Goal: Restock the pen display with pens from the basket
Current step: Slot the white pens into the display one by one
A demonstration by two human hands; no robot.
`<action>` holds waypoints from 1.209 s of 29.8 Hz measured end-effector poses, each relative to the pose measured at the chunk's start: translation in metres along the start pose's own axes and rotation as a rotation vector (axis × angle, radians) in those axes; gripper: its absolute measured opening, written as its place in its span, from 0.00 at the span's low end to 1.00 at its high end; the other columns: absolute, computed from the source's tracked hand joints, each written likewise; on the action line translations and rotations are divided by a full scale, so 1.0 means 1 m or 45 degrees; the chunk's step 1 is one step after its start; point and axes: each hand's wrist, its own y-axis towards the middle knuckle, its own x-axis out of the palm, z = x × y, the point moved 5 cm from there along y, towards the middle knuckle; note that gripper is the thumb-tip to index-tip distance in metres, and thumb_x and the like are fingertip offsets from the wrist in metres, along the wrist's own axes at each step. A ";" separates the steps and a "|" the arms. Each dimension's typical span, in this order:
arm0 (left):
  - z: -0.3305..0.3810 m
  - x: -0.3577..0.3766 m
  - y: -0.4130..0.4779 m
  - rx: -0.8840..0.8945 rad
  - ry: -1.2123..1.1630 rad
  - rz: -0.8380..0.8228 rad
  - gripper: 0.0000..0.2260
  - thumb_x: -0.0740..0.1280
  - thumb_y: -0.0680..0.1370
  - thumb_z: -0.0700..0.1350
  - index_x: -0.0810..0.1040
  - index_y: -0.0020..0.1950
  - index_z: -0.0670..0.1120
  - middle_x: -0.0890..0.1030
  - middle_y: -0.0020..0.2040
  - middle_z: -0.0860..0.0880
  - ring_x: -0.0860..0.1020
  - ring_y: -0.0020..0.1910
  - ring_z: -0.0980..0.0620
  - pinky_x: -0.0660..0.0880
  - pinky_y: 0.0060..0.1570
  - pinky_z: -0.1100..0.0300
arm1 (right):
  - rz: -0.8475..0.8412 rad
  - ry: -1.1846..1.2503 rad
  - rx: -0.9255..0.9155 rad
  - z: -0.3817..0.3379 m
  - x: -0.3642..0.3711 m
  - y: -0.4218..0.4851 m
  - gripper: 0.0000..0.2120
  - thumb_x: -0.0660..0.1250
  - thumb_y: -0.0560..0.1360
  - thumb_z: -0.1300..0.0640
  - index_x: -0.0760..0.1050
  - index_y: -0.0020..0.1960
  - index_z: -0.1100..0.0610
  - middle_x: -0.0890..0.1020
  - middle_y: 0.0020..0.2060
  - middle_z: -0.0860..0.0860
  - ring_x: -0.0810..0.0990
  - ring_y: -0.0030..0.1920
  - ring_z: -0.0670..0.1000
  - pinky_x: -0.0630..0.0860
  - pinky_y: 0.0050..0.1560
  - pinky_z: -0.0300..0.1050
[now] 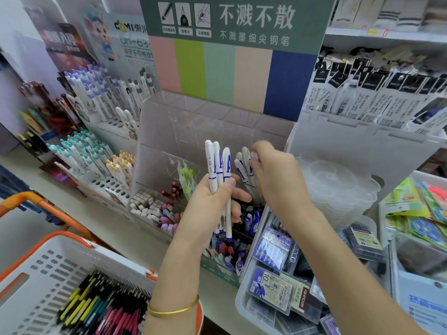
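Shop aisle, restock approx. midway: left hand (212,201) is gripping a bunch of white pens (219,165) upright in its curled fingers, just in front of the clear pen display (169,131). Right hand (278,175) is pinching the caps of matching pens (243,165) standing in a middle compartment. The basket (48,262), lower left, is holding plenty of coloured pens (104,308), so prob. lots left to do. Upper compartments are looking bare. Crowding the work: lower bins packed w/ pens & erasers (145,204), a refill tray (242,293) right beside the display, and stacked clear dishes (338,189) just beyond.
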 end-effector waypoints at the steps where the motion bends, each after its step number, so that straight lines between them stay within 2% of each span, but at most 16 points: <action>1: 0.000 -0.001 0.000 0.001 -0.023 0.000 0.07 0.59 0.83 0.42 0.74 0.58 0.43 0.83 0.37 0.46 0.75 0.27 0.54 0.74 0.29 0.61 | -0.044 -0.038 0.001 0.000 0.004 -0.001 0.06 0.61 0.78 0.65 0.71 0.55 0.61 0.80 0.42 0.58 0.78 0.41 0.61 0.76 0.39 0.51; 4: 0.001 -0.002 0.000 0.013 -0.075 -0.011 0.09 0.59 0.83 0.42 0.75 0.59 0.42 0.83 0.38 0.46 0.77 0.29 0.54 0.76 0.31 0.60 | -0.018 -0.028 0.041 0.003 0.006 0.001 0.05 0.60 0.78 0.66 0.71 0.53 0.61 0.80 0.42 0.58 0.78 0.40 0.60 0.73 0.36 0.48; 7: 0.001 -0.001 -0.001 0.024 -0.096 -0.041 0.09 0.59 0.82 0.43 0.76 0.59 0.43 0.84 0.39 0.45 0.78 0.30 0.53 0.77 0.32 0.60 | 0.208 0.229 0.065 0.003 -0.010 -0.001 0.13 0.58 0.78 0.66 0.73 0.61 0.61 0.81 0.43 0.59 0.80 0.40 0.61 0.77 0.41 0.56; 9: 0.002 0.001 -0.002 0.031 -0.101 -0.066 0.10 0.60 0.81 0.44 0.77 0.59 0.44 0.84 0.40 0.45 0.78 0.30 0.53 0.77 0.33 0.60 | 0.262 0.424 0.084 -0.002 -0.020 -0.003 0.12 0.61 0.79 0.64 0.75 0.61 0.60 0.81 0.47 0.55 0.81 0.43 0.57 0.78 0.45 0.56; 11: 0.003 0.004 -0.003 0.040 -0.085 -0.099 0.12 0.61 0.80 0.46 0.77 0.59 0.43 0.84 0.39 0.45 0.79 0.31 0.52 0.77 0.33 0.60 | 0.116 0.623 0.135 -0.006 -0.021 -0.004 0.09 0.63 0.79 0.58 0.78 0.57 0.57 0.82 0.45 0.49 0.80 0.40 0.50 0.78 0.43 0.49; 13: 0.003 0.007 -0.002 0.048 -0.049 -0.126 0.13 0.62 0.79 0.46 0.77 0.59 0.41 0.84 0.40 0.45 0.79 0.31 0.52 0.77 0.33 0.60 | -0.141 0.760 0.174 -0.009 -0.014 -0.005 0.06 0.65 0.78 0.54 0.79 0.52 0.53 0.81 0.41 0.44 0.79 0.39 0.43 0.75 0.39 0.39; 15: 0.002 0.009 -0.002 0.037 -0.033 -0.138 0.12 0.61 0.80 0.44 0.77 0.58 0.39 0.85 0.41 0.44 0.81 0.33 0.51 0.79 0.34 0.59 | -0.223 0.800 0.167 -0.007 -0.008 -0.004 0.03 0.67 0.77 0.54 0.79 0.48 0.52 0.80 0.37 0.44 0.79 0.38 0.43 0.73 0.37 0.37; 17: 0.001 0.008 -0.002 0.010 -0.062 -0.129 0.11 0.60 0.81 0.43 0.78 0.59 0.41 0.85 0.44 0.43 0.84 0.38 0.47 0.81 0.39 0.56 | -0.053 0.934 0.248 0.001 -0.012 0.000 0.03 0.67 0.77 0.56 0.78 0.44 0.53 0.79 0.35 0.46 0.77 0.33 0.44 0.70 0.33 0.39; 20: 0.000 0.001 -0.001 -0.006 -0.038 -0.045 0.10 0.59 0.83 0.42 0.76 0.59 0.42 0.85 0.47 0.42 0.85 0.42 0.45 0.82 0.39 0.56 | 0.403 1.066 0.311 0.016 -0.038 0.005 0.07 0.63 0.79 0.59 0.73 0.43 0.51 0.78 0.35 0.49 0.77 0.30 0.48 0.71 0.28 0.42; 22: -0.002 -0.003 0.001 -0.008 0.021 0.030 0.09 0.59 0.83 0.42 0.76 0.59 0.43 0.85 0.43 0.44 0.83 0.34 0.48 0.80 0.32 0.59 | 0.592 0.953 0.249 0.019 -0.051 0.006 0.06 0.63 0.79 0.59 0.70 0.44 0.50 0.77 0.36 0.50 0.78 0.33 0.53 0.75 0.31 0.49; 24: -0.005 -0.004 0.002 -0.001 0.043 0.063 0.07 0.59 0.83 0.41 0.75 0.58 0.42 0.83 0.36 0.47 0.75 0.24 0.53 0.72 0.24 0.62 | 0.609 0.759 0.159 0.016 -0.053 0.005 0.04 0.64 0.78 0.60 0.70 0.47 0.53 0.76 0.36 0.47 0.79 0.36 0.55 0.77 0.37 0.53; 27: -0.007 0.001 0.003 -0.020 -0.024 0.039 0.04 0.60 0.82 0.40 0.72 0.56 0.43 0.78 0.31 0.50 0.66 0.22 0.56 0.64 0.22 0.64 | 0.409 0.446 0.115 0.008 -0.036 0.001 0.06 0.66 0.77 0.59 0.72 0.53 0.58 0.77 0.38 0.43 0.79 0.40 0.54 0.76 0.43 0.53; 29: -0.007 0.003 0.002 -0.027 -0.060 0.033 0.03 0.60 0.82 0.41 0.71 0.55 0.43 0.78 0.31 0.50 0.66 0.22 0.56 0.64 0.22 0.64 | 0.234 0.091 0.153 0.007 -0.022 -0.001 0.09 0.63 0.79 0.53 0.72 0.54 0.57 0.82 0.42 0.50 0.80 0.44 0.58 0.74 0.40 0.50; 31: -0.007 0.004 0.003 -0.025 -0.096 0.025 0.05 0.59 0.83 0.41 0.73 0.55 0.41 0.78 0.31 0.49 0.67 0.22 0.56 0.64 0.22 0.64 | 0.070 -0.246 0.192 0.008 -0.012 -0.002 0.12 0.58 0.81 0.48 0.73 0.54 0.55 0.82 0.46 0.52 0.80 0.47 0.59 0.66 0.37 0.46; 33: -0.006 0.003 0.003 -0.014 -0.112 0.010 0.07 0.58 0.83 0.41 0.75 0.53 0.41 0.77 0.32 0.48 0.68 0.23 0.56 0.65 0.22 0.64 | -0.032 -0.389 0.186 0.005 -0.007 -0.001 0.12 0.57 0.81 0.48 0.74 0.54 0.54 0.82 0.48 0.51 0.80 0.48 0.58 0.62 0.36 0.44; 36: -0.003 0.003 0.001 0.010 -0.096 -0.023 0.09 0.58 0.83 0.41 0.77 0.52 0.42 0.78 0.32 0.48 0.71 0.24 0.55 0.69 0.24 0.64 | -0.034 -0.398 0.201 0.004 -0.008 0.002 0.11 0.59 0.81 0.50 0.75 0.57 0.54 0.81 0.50 0.52 0.79 0.50 0.58 0.65 0.38 0.45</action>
